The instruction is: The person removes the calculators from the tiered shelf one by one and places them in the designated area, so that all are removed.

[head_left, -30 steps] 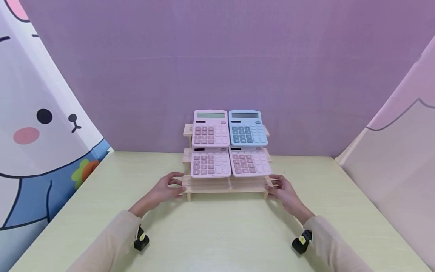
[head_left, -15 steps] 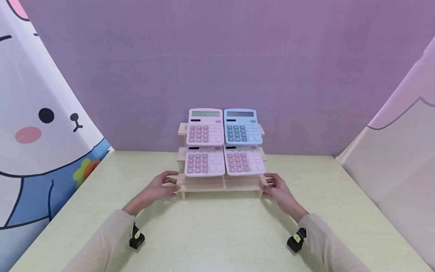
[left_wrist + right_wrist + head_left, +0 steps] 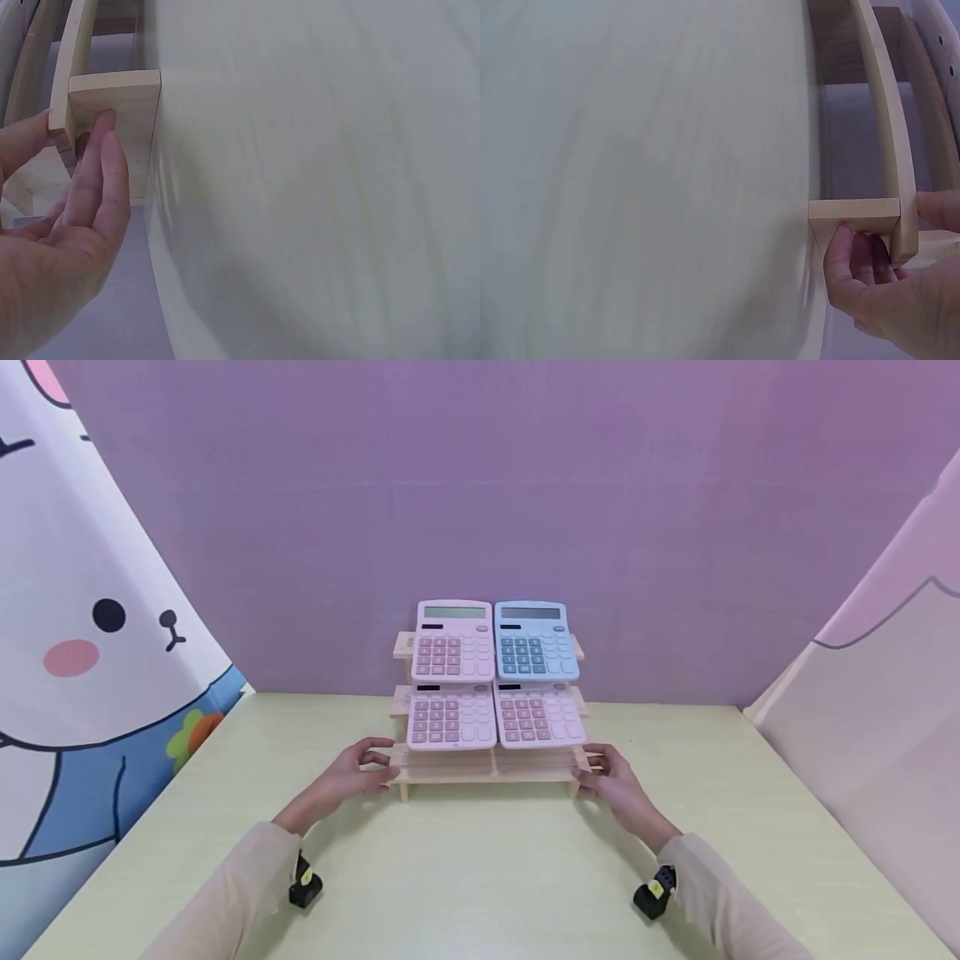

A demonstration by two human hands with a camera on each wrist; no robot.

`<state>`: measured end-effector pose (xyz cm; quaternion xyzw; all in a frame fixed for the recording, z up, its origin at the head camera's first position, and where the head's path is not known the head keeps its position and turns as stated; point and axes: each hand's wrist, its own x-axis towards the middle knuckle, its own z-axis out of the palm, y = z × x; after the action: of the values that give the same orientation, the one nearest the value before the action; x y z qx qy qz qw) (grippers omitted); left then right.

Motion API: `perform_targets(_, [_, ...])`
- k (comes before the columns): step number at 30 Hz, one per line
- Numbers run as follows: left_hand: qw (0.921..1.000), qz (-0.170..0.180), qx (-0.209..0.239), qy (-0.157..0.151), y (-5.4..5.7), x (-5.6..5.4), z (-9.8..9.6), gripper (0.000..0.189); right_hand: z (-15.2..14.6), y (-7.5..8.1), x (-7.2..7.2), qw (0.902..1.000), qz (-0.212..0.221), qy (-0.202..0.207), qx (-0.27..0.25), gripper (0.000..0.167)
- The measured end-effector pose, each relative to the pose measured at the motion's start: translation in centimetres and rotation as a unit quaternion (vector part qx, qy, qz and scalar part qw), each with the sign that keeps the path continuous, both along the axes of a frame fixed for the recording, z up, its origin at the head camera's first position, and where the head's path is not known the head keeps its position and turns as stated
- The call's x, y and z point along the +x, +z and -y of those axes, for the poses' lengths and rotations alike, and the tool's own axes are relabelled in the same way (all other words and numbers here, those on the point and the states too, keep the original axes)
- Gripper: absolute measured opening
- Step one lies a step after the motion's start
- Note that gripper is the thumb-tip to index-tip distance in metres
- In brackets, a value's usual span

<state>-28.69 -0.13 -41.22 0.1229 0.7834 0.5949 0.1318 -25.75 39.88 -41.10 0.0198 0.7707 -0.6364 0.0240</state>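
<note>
Head view: 3-tier wooden stand (image 3: pixel 495 766) mid-frame on pale table (image 3: pixel 483 868), legs down, purple backdrop (image 3: pixel 480 485) behind; 4 calcs propped on it, tilted back, 2 rows: upper pink calc (image 3: pixel 453 653) on pic L & blue calc (image 3: pixel 536 652) on pic R, side by side; below them lower L pink calc (image 3: pixel 452 720) & lower R pink calc (image 3: pixel 538 717), displays hidden behind upper pair; bare strip of bottom tier shows in front. L hand (image 3: pixel 351 777) at stand's L end, R hand (image 3: pixel 624 792) at R end, both at bottom-tier level; light sleeves, L sleeve (image 3: pixel 232 893) & R sleeve (image 3: pixel 723 893), each w/ black wrist device, L device (image 3: pixel 305 887) & R device (image 3: pixel 655 892). Cartoon cloth (image 3: pixel 82 602) along pic L, pale cloth (image 3: pixel 877 752) along pic R. L wrist view: thumb (image 3: pixel 26 141) against upper side of shelf board (image 3: pixel 69 71) at its end, fingers (image 3: pixel 114 184) tucked under by leg panel (image 3: pixel 120 90); grip narrow, about board thickness, L hand pinches stand end. R wrist view: mirror of that, thumb tip at board's upper side, curled fingers under, against other leg panel (image 3: pixel 851 210); R hand likewise has hold of stand end, gap only about board thickness; how hard either squeezes, can't tell
</note>
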Motion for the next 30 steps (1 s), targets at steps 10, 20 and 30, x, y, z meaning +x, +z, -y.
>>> perform_targets(10, [0.9999, 0.004, -0.012, -0.004, 0.1, -0.1, 0.0, 0.063, -0.3, 0.2, 0.1, 0.9999, 0.004, 0.010, -0.003, 0.051])
perform_targets(20, [0.9999, 0.006, -0.013, -0.006, 0.1, -0.2, 0.0, 0.063, -1.3, 0.6, -0.2, 0.9991, 0.011, 0.031, 0.027, 0.055])
perform_targets(30, [0.9998, 0.009, -0.015, 0.002, 0.0, -0.3, -0.1, 0.062, -2.7, 2.1, -0.9, 0.9977, -0.017, 0.036, 0.056, 0.050])
